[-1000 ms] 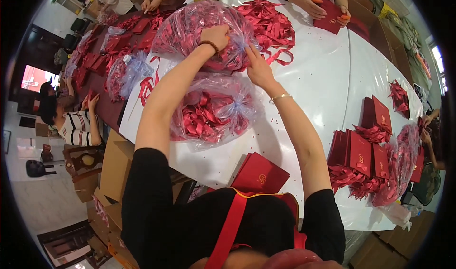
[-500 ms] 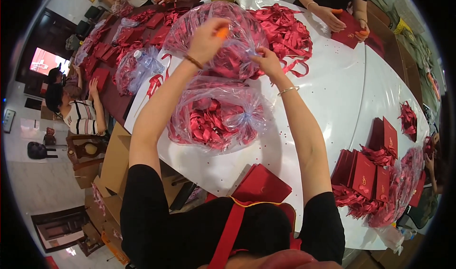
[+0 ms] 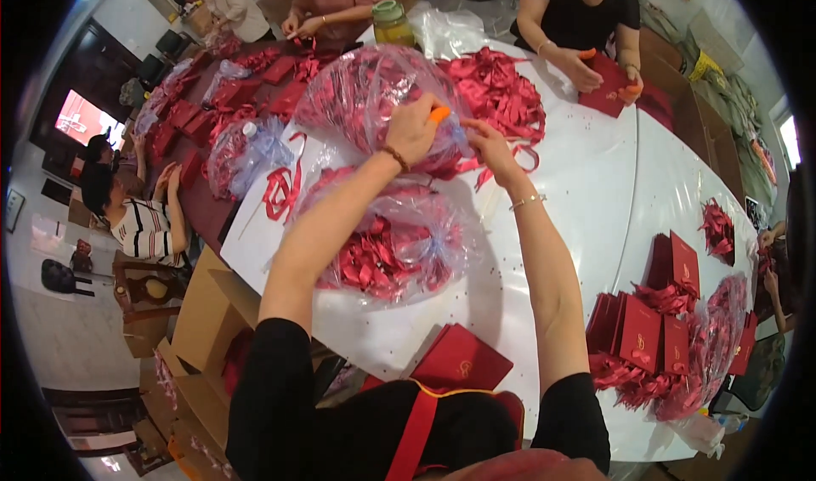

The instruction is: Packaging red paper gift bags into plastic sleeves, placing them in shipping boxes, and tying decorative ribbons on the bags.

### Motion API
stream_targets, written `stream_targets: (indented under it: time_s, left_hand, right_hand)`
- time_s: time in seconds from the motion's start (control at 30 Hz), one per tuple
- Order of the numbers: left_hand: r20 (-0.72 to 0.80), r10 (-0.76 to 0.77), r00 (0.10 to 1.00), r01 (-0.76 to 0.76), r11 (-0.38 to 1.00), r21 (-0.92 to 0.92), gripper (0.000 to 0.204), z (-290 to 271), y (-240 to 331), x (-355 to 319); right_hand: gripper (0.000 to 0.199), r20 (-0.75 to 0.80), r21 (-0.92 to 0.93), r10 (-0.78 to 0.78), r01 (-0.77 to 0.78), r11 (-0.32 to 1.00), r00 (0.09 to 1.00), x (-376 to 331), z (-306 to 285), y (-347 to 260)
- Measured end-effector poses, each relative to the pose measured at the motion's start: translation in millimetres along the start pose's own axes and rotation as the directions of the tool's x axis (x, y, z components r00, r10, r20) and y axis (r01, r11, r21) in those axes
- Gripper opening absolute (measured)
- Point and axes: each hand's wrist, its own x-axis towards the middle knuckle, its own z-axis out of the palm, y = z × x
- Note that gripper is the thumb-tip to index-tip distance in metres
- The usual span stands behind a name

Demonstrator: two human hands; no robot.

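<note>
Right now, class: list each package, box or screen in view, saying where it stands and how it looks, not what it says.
Far clear bag, under both hands: bulging, full of red ribbons.
Near clear bag, before the person: same filling.
Red boxes, table right: flat, upright, gold mark.
Screen, far left: glowing pinkish rectangle.

far bag [image 3: 374,99] behind near bag [image 3: 387,247] on bench [image 3: 586,183] | folder [image 3: 463,364] at front edge | card stack [image 3: 650,328] right

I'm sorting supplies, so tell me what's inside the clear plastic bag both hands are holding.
The clear plastic bag is packed with red ribbon pieces. The left hand and right hand grip its near side, hiding what lies beneath them. Its bottom is out of view.
</note>
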Motion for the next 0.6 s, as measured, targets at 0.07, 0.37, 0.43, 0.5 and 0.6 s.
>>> stream_targets:
  time_s: [0.07,0.37,0.43,0.5,0.6]
  left_hand:
    - [-0.06,0.013,0.998,-0.014,1.0,-0.013,0.013,1.1,16.6,0.2]
    - [0.159,0.211,0.965,-0.219,0.975,0.032,0.013,-3.2,18.9,7.9]
    - [0.148,0.271,0.951,-0.282,0.958,0.054,0.013,-10.1,13.9,1.2]
    - [0.216,0.293,0.931,-0.31,0.95,0.048,0.014,-11.6,11.7,-0.5]
    - [0.292,0.277,0.916,-0.288,0.958,-0.006,0.017,-16.9,10.8,-6.9]
  right_hand:
    - [0.028,-0.081,-0.132,-0.202,0.191,0.973,0.976,10.7,-12.5,16.2]
    - [0.044,-0.098,-0.601,-0.282,0.169,0.781,0.954,11.8,7.6,1.4]
    - [0.048,-0.065,-0.697,-0.27,0.15,0.701,0.961,-5.0,21.0,-15.8]
    - [0.047,0.021,-0.831,-0.693,0.398,0.389,0.72,-9.7,22.8,-9.3]
    - [0.04,0.081,-0.787,-0.734,0.495,0.368,0.674,-6.1,25.0,-0.2]
